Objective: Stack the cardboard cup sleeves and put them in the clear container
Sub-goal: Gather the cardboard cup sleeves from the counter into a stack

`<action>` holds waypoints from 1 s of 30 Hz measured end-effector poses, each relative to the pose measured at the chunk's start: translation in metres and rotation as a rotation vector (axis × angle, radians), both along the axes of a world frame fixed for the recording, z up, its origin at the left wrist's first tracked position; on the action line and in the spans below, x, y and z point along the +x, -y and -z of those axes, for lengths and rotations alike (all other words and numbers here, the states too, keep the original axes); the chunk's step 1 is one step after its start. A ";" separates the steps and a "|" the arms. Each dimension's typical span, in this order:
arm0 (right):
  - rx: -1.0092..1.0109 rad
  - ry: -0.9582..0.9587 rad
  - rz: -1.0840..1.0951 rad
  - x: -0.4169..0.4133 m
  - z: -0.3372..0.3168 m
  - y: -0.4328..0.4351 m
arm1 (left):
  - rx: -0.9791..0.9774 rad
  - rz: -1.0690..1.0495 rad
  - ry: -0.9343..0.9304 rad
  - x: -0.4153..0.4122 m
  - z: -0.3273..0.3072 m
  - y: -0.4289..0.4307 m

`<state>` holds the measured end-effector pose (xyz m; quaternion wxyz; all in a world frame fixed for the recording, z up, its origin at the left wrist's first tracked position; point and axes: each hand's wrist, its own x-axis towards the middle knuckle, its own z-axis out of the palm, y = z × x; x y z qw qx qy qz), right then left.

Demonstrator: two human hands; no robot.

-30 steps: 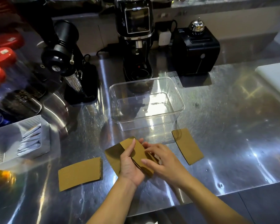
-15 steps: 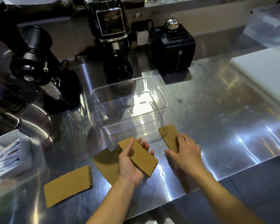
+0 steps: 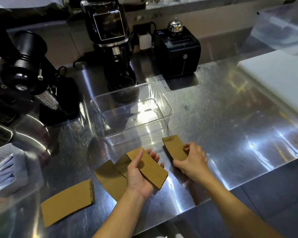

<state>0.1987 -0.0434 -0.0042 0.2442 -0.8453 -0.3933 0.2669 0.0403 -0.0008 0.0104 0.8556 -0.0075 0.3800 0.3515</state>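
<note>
A: Far left?
B: One loose sleeve (image 3: 68, 201) flat on the steel counter (image 3: 230, 127); another (image 3: 110, 179) under the left hand (image 3: 139, 177), which cups a small sleeve stack (image 3: 150, 167).
A: Right?
B: Right hand (image 3: 191, 162) pinches a sleeve (image 3: 174, 148) beside the empty clear container (image 3: 131, 112).

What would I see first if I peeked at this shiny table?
Probably the two hands in the middle: the left hand holds a small stack of brown sleeves, and the right hand is on another sleeve lying on the counter. Just behind them sits an empty clear container, with black coffee grinders at the back.
</note>
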 end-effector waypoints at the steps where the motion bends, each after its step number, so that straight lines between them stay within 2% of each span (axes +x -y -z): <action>1: 0.048 -0.109 0.002 -0.003 -0.004 0.000 | 0.010 -0.006 0.000 -0.001 0.000 0.000; 4: 0.176 -0.326 -0.048 -0.020 -0.019 -0.002 | 0.040 0.008 0.062 -0.003 0.001 -0.001; 8: 0.229 -0.420 -0.193 -0.046 -0.037 -0.003 | 0.094 0.067 0.140 -0.007 -0.004 0.000; 11: 0.235 -0.403 -0.277 -0.061 -0.040 -0.003 | 0.124 0.029 0.145 -0.010 -0.007 0.000; 15: 0.214 -0.282 -0.375 -0.071 -0.038 -0.004 | 0.152 0.021 0.136 -0.016 -0.010 0.000; 19: 0.232 -0.239 -0.482 -0.077 -0.040 -0.006 | 0.115 -0.040 0.072 -0.025 -0.009 -0.002; 23: 0.226 -0.223 -0.630 -0.082 -0.043 -0.009 | 0.092 -0.103 0.087 -0.038 -0.007 -0.001; 26: 0.257 -0.231 -0.618 -0.085 -0.042 -0.013 | 0.139 -0.167 0.105 -0.051 -0.007 -0.004; 30: 0.275 -0.183 -0.490 -0.087 -0.034 -0.018 | 0.212 -0.271 0.070 -0.074 -0.007 -0.013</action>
